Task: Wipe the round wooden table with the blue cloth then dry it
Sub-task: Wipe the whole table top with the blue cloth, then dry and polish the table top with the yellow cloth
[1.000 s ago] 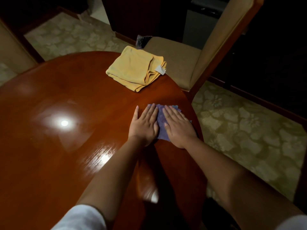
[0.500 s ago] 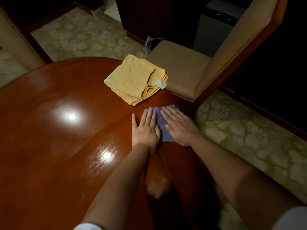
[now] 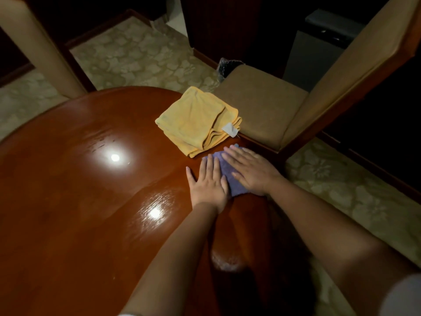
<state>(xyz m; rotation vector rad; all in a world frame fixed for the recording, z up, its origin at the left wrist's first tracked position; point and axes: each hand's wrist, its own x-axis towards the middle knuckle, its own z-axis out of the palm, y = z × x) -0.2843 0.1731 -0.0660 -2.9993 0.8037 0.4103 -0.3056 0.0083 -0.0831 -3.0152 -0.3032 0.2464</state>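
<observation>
Head view: left hand (image 3: 208,182) and right hand (image 3: 250,171) both flat, fingers straight, pressing the blue cloth (image 3: 229,176) onto the round wooden table (image 3: 91,201) near its right edge. Folded yellow towel (image 3: 198,120) lies just beyond the cloth, touching or nearly so. Upholstered chair (image 3: 262,106) stands beside the table
</observation>
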